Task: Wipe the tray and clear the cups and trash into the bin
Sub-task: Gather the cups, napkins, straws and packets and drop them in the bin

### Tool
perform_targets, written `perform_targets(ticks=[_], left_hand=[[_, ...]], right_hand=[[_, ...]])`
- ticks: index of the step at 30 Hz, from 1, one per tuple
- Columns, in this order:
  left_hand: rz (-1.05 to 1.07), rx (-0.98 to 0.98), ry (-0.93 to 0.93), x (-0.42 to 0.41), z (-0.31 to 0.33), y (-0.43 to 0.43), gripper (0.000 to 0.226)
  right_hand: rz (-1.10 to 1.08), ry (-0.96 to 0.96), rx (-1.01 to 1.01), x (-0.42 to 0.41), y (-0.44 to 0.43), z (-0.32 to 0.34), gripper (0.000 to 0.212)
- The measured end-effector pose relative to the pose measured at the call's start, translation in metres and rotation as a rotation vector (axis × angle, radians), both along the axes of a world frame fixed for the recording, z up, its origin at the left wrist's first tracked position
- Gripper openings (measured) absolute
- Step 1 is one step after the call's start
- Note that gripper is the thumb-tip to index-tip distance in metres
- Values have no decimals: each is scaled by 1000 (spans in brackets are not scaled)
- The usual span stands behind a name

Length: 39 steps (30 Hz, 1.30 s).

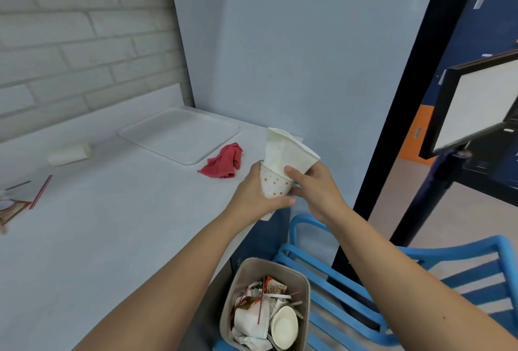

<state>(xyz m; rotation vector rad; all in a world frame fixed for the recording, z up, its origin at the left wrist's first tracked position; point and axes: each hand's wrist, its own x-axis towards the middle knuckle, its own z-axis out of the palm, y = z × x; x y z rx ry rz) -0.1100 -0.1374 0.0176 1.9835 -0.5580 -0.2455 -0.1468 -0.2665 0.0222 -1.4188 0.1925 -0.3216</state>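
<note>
A white paper cup with orange dots is held above the table's right edge, with white paper napkins sticking out of its top. My left hand grips the cup from the left. My right hand holds the napkins and cup from the right, thumb on the paper. The empty white tray lies at the back of the table. A crumpled red cloth lies just in front of it. The grey bin stands on the floor below my hands, holding cups and wrappers.
A white roll lies left of the tray. A red straw and wrappers lie at the table's left edge. A blue chair stands beside the bin. A black monitor sits at the right.
</note>
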Motion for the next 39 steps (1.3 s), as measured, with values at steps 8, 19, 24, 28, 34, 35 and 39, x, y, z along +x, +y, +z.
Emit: perform_targets(ticks=[8, 19, 24, 28, 34, 35, 39], left_hand=[[122, 31, -40, -8, -24, 5, 66], [138, 32, -16, -18, -43, 1, 66], [145, 76, 1, -25, -47, -1, 70], [149, 116, -8, -25, -48, -2, 67], [112, 158, -59, -28, -72, -1, 32], [108, 174, -41, -29, -79, 1, 33], [49, 234, 3, -31, -102, 7, 58]], right_hand=[[86, 101, -273, -4, -19, 12, 25], [193, -100, -719, -4, -14, 2, 39], [169, -62, -523, -7, -14, -11, 27], [203, -43, -413, -9, -13, -25, 23], [288, 68, -664, -17, -1, -58, 17], [320, 125, -652, -19, -2, -63, 20], [544, 364, -540, -35, -6, -68, 51]])
